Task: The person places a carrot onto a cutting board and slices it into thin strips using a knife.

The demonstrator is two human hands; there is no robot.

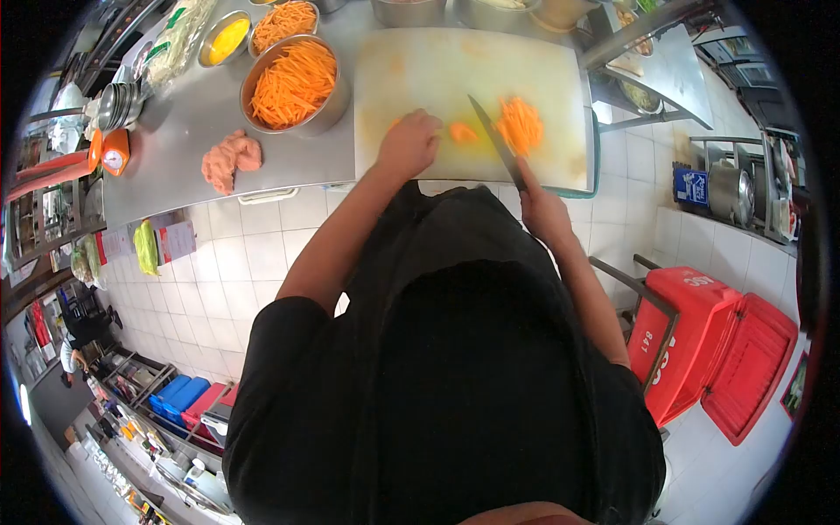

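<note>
My right hand (546, 214) is closed round the handle of a kitchen knife (496, 136), its blade slanting up and left over the white cutting board (420, 66). Just right of the blade lies a pile of cut carrot strips (521, 127). A small carrot piece (462, 132) rests on the board between the blade and my left hand (411, 144). The fingers of that hand are curled down at the board's left side, with a bit of orange carrot showing at their edge; the fingers hide most of it.
Left of the board stands a metal bowl of carrot strips (293, 85), with a second carrot bowl (284, 24) and a bowl of yellow liquid (226, 39) behind. Raw meat (231, 161) lies on the steel table (175, 179). A red cooler (687, 332) stands at right.
</note>
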